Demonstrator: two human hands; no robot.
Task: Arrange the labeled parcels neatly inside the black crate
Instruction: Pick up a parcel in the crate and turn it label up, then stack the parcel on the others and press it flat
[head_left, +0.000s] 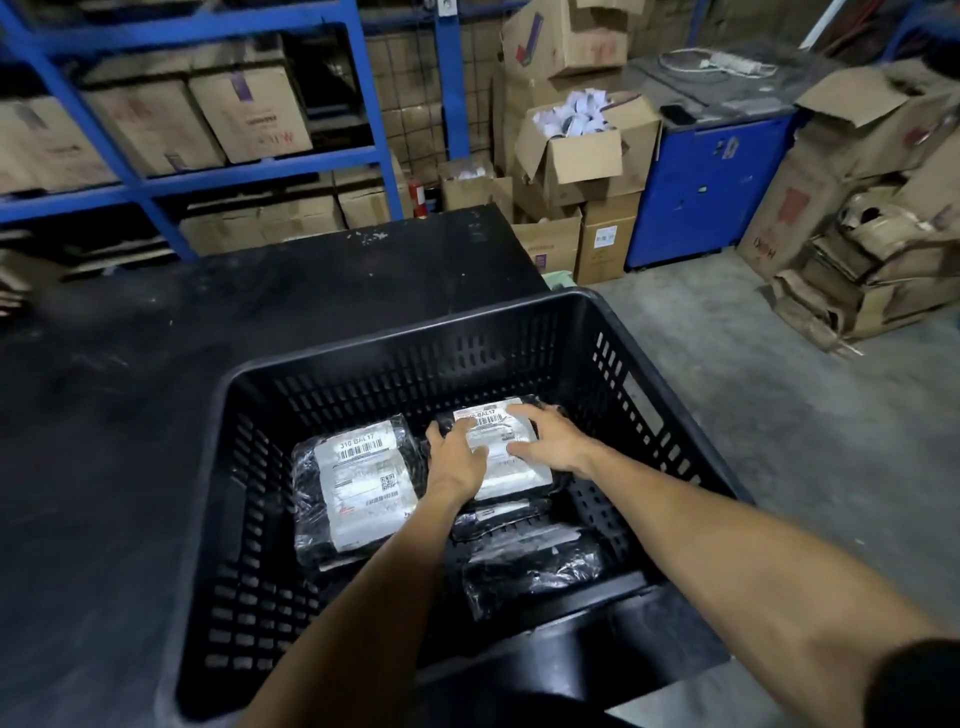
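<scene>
A black slatted crate (208, 519) stands against a dark table. Inside it, on the left, lies a black-wrapped parcel with a white label (358, 483). On the right, a second labeled parcel (501, 452) rests on top of other black parcels (530, 566). My left hand (457, 457) presses flat on that right parcel's left side. My right hand (545, 436) lies flat on its right side, fingers spread over the label. Both forearms reach down into the crate.
The dark table (156, 364) runs along the crate's left and far sides. Blue shelving (374, 104) with cardboard boxes stands behind it. A blue cabinet (706, 182) and stacked cartons (587, 156) stand at back right; flattened cardboard (857, 270) lies on the concrete floor.
</scene>
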